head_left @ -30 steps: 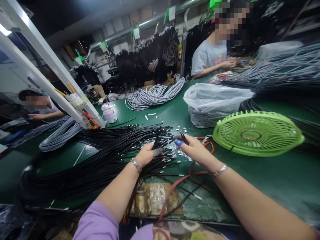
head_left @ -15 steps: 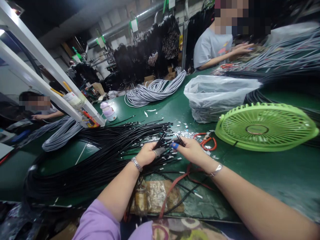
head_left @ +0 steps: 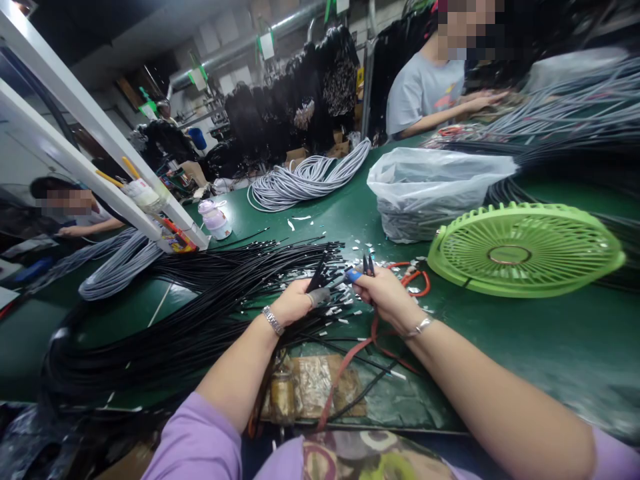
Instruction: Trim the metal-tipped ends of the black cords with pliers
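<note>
My left hand [head_left: 295,303] is closed round the end of a black cable from the big black cable bundle [head_left: 190,313] that fans across the green table [head_left: 525,333]. My right hand [head_left: 383,293] is closed on a few black cable ends that stick up above its fingers, its blue-tipped thumb pinching toward the left hand. Both hands meet over scattered white bits of stripped foil [head_left: 345,310]. A red-handled tool [head_left: 415,280] lies just beyond my right hand.
A green fan grille [head_left: 525,250] lies flat to the right, behind it a plastic bag [head_left: 430,193] of cables. Grey cable coils [head_left: 305,180] sit further back. A small white bottle [head_left: 216,221] stands by a white frame [head_left: 100,127]. Other people work at the far right and left.
My right hand has drawn closer to the left and lifted a little, the cable ends now pointing upward. The view has shifted slightly; a far person's arm has reached out.
</note>
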Demonstrator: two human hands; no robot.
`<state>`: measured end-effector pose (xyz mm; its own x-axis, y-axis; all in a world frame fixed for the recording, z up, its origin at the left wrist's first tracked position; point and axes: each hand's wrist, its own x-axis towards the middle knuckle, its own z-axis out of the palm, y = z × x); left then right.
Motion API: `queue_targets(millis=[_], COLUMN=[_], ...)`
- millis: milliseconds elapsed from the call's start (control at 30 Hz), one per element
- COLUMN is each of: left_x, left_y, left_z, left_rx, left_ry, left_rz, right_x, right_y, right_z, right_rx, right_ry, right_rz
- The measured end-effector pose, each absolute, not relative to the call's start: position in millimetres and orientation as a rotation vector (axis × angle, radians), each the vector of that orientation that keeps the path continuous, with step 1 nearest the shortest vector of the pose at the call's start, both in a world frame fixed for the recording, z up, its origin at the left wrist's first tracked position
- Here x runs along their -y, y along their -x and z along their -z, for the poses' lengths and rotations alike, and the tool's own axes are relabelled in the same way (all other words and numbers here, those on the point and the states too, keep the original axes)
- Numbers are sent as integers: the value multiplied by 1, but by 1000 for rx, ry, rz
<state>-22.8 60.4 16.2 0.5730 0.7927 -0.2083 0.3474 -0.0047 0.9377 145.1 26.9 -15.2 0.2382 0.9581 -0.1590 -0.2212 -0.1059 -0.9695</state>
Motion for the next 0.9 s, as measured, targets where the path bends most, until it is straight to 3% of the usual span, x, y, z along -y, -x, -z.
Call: queue_targets(millis=[300, 467, 633, 900], left_x=[-63, -65, -63, -64], left_y=[26, 25, 24, 27], left_z=[-13, -11, -11, -9], left_rx=[-1025, -1033, -1013, -985], left_ry=[-1595, -1604, -1602, -1616], left_rz=[-394, -379, -354, -345], right_x=[-39, -30, -27, -33], right_y=[-196, -178, -162, -173], right_z=[7, 5, 6, 11], right_rx=[517, 909, 1348, 918], right_ry=[1074, 1052, 1226, 1254], right_rz=[-1127, -1257, -943, -936])
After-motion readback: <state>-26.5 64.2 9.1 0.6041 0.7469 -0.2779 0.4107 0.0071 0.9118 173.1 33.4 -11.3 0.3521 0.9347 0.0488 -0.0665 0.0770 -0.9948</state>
